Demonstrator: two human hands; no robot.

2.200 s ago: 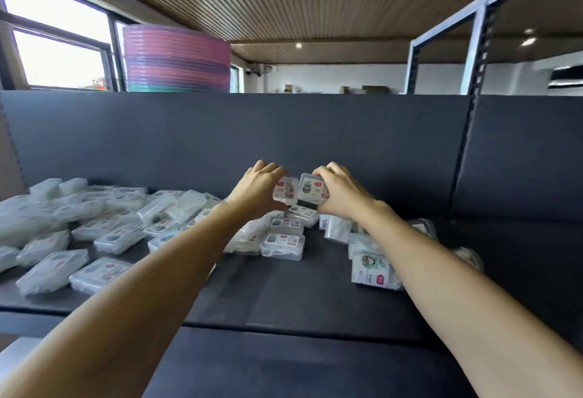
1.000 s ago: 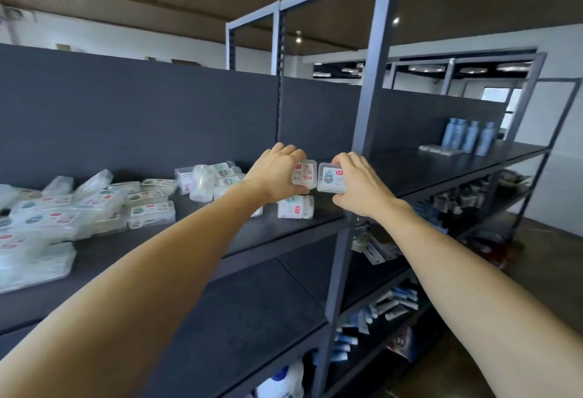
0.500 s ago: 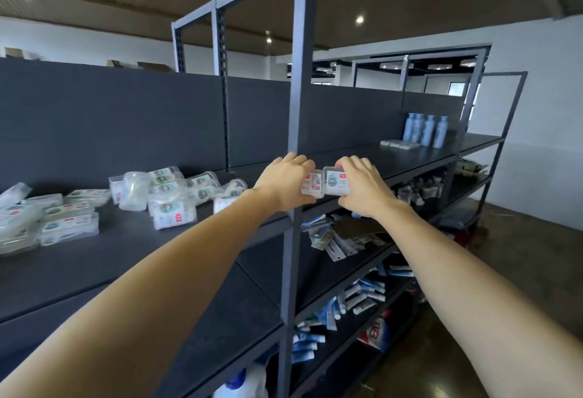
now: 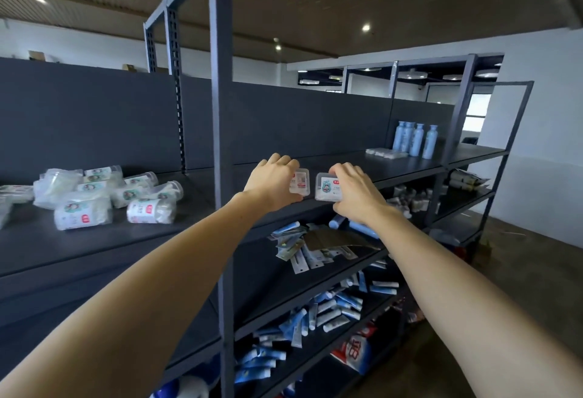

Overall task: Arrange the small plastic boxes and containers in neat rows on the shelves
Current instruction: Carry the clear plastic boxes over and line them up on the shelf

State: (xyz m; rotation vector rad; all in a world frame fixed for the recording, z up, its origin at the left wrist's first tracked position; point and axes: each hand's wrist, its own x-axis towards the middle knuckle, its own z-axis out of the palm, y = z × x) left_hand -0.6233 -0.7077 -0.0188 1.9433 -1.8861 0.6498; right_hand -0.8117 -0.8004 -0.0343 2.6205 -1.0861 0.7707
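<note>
My left hand (image 4: 273,180) grips a small clear plastic box with a red-and-white label (image 4: 300,182). My right hand (image 4: 355,191) grips a second small clear box with a blue cartoon label (image 4: 328,188). Both boxes stand upright, a small gap apart, at the front edge of the dark top shelf (image 4: 394,166), right of the upright post (image 4: 220,145). Whether they touch the shelf I cannot tell. A loose pile of similar clear boxes and containers (image 4: 104,197) lies on the shelf section to the left.
Several pale blue bottles (image 4: 416,143) and flat white packs (image 4: 385,153) stand far right on the top shelf. The lower shelves hold blue-and-white tubes (image 4: 331,309) and packets (image 4: 296,249). A dark back panel (image 4: 299,119) runs behind the shelf.
I have carried the two boxes from the pile on the left past the post to the right shelf section. The boxes have moved slightly apart and sit lower at the shelf edge.
</note>
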